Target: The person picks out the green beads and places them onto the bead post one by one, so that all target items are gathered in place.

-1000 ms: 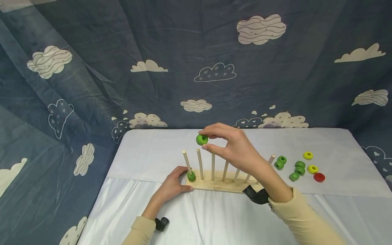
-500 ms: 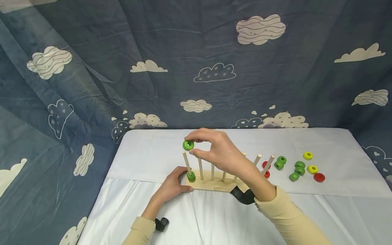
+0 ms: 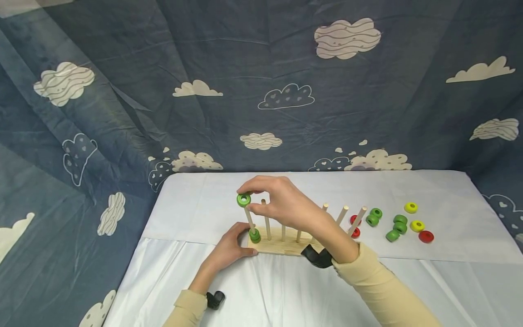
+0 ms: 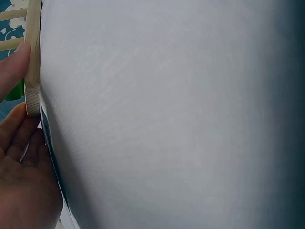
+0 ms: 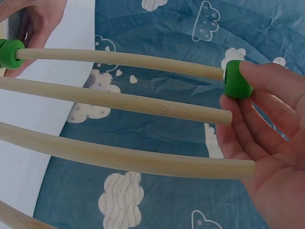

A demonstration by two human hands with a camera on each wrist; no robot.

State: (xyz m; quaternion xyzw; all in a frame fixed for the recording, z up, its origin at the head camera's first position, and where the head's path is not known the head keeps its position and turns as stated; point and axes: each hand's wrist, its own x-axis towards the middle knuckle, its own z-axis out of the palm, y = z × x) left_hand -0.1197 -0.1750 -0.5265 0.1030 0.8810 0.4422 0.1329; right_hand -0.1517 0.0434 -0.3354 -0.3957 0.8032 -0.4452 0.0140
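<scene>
Between thumb and fingertips my right hand (image 3: pixel 286 204) pinches a green bead (image 3: pixel 244 200). That bead sits at the top of the leftmost wooden peg (image 3: pixel 249 219); in the right wrist view the peg's tip meets the bead's hole. Lower on the same peg, green beads (image 3: pixel 255 235) rest at the base. My left hand (image 3: pixel 229 247) grips the left end of the wooden peg board (image 3: pixel 271 246). In the left wrist view its thumb (image 4: pixel 16 67) lies along one side of the board's end and the fingers lie at the other.
Several bare pegs (image 5: pixel 157 105) rise from the board, partly behind my right hand. To its right lie loose green beads (image 3: pixel 400 227), two yellow beads (image 3: pixel 417 226) and red beads (image 3: pixel 426 236). A patterned cloth (image 3: pixel 286 54) hangs behind the white table (image 3: pixel 196 195).
My right hand has carried the green bead left and slightly down, to the tip of the leftmost peg. The left hand has stayed on the board.
</scene>
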